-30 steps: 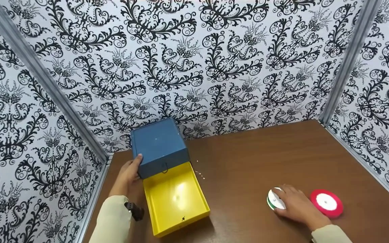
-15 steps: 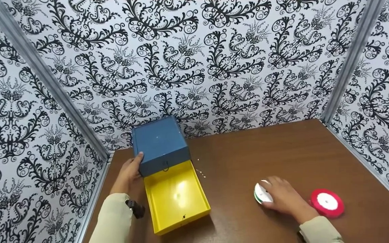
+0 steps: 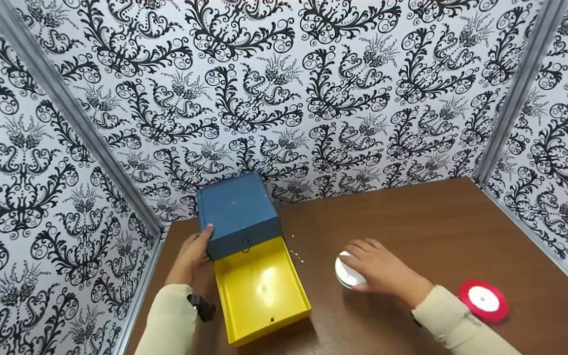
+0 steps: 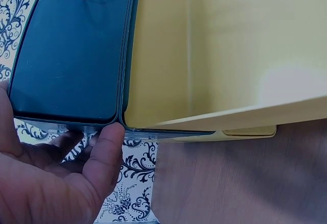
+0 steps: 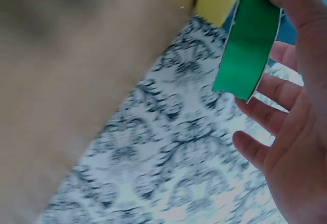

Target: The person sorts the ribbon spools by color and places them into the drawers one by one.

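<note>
Right hand (image 3: 375,266) is gripping 1 green ribbon spool (image 5: 249,40) between thumb and fingers. Left hand (image 3: 193,256) is resting on the side of the blue box (image 3: 237,202), fingers uncurled, touching near its front corner. Yellow tray (image 3: 264,288) is sitting just right of those fingers, between the 2 hands. Red spool (image 3: 483,298) is lying well right of the right fingers.

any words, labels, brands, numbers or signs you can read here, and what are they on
No readable text in any view.
Green ribbon spool: none legible.
Red ribbon spool: none legible.
Blue box: none legible.
Yellow drawer: a small dark mark, too small to make out.
</note>
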`<act>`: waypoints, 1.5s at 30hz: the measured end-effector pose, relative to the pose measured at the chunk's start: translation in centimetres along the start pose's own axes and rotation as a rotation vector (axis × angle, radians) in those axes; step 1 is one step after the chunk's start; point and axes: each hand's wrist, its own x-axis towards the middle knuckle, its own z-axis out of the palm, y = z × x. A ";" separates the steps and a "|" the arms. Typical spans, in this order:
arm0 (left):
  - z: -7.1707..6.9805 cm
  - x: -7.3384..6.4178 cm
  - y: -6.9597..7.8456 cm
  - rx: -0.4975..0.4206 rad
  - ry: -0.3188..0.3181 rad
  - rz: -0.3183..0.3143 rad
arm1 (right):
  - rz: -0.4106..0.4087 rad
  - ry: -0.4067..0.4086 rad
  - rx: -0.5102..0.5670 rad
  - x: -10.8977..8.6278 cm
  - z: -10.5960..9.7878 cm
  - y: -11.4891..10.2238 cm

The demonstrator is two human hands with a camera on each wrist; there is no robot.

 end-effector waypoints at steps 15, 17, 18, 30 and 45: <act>0.0 -0.4 0.2 -0.033 -0.018 -0.014 | -0.301 -0.056 -0.190 9.4 -3.1 -3.6; 0.1 -0.3 0.1 -0.030 -0.018 -0.016 | -0.320 -0.062 -0.198 10.2 -3.1 -4.0; 0.1 -0.3 0.1 -0.033 -0.017 -0.017 | -0.329 -0.066 -0.206 10.6 -3.1 -4.2; 0.3 -0.2 0.1 -0.076 -0.027 -0.025 | -0.480 -0.160 -0.391 14.2 -2.2 -7.3; 0.1 -0.4 0.2 -0.091 -0.012 -0.034 | -0.471 -0.246 -0.301 16.8 3.6 -9.6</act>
